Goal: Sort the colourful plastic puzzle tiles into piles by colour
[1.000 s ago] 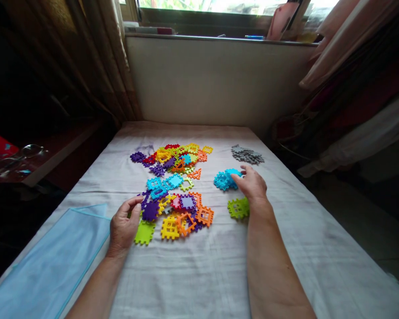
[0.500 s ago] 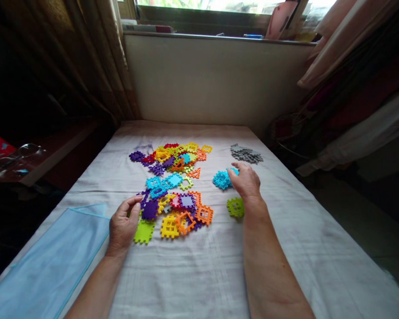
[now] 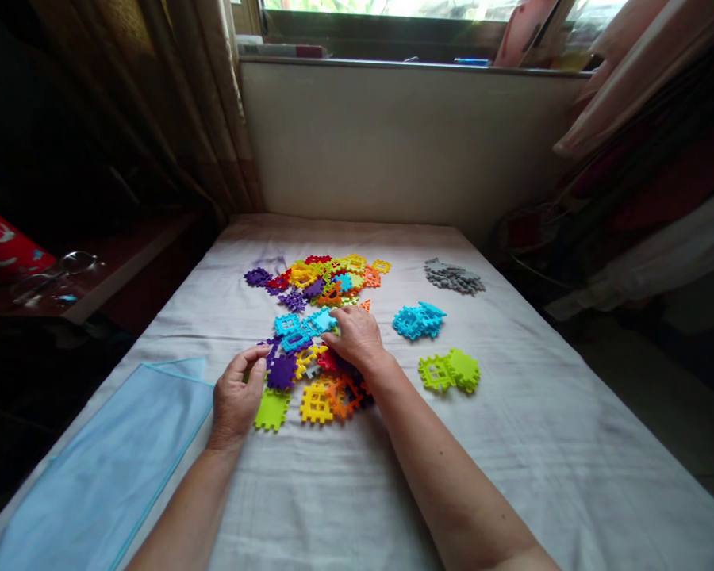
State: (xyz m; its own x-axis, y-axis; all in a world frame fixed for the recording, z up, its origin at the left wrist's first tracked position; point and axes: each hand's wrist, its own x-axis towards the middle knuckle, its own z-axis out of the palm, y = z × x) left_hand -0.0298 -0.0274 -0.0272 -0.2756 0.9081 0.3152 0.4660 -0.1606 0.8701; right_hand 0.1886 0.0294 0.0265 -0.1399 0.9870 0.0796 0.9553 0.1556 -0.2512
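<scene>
My right hand is over the near pile of plastic interlocking tiles. Its thumb and index finger are apart, at the right end of a light blue tile; it hides some tiles beneath it. Beside the pile's left edge, my left hand is loosely curled, a gap showing between thumb and fingers. A dark purple tile and a green square tile lie nearest to it. Yellow and orange window-shaped tiles are at the pile's front.
To the right lie separate groups of light blue tiles, green tiles and grey tiles. A mixed pile sits farther back. A blue cloth covers the bed's left side. Glasses rest on a side shelf.
My right hand has moved left from the separate light blue group to the near pile. That light blue group is now uncovered. My left hand has stayed by the purple tile.
</scene>
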